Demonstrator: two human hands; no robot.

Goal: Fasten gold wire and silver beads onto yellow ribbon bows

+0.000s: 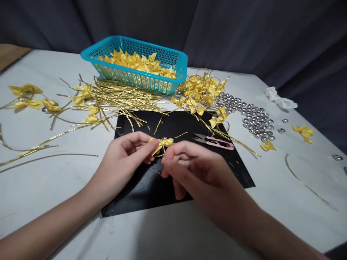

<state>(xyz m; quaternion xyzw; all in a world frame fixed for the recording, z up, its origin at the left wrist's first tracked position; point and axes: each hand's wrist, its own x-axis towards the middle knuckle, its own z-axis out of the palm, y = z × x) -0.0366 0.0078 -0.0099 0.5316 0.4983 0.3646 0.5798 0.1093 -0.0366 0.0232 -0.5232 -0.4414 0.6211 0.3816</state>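
Note:
Between the thumb and fingers of my left hand (132, 148) is a small yellow ribbon bow (164, 142) with a silver bell at its top edge. A thin gold cord (158, 156) curves below the bow towards my right hand (193, 166). My right fingers are closed in a pinch just right of the bow; what lies between their tips is hidden. Both hands are above a black mat (141, 195). Pink-handled thread snips (214, 141) lie on the mat beyond my right hand, blades pointing left.
A turquoise basket (132, 76) of yellow bows stands at the back. Before it lies a heap of gold cords (121, 95). Bows with bells and cords (203, 88) are piled right of it, beside loose silver bells (257, 121). A crumpled white piece (280, 99) lies far right.

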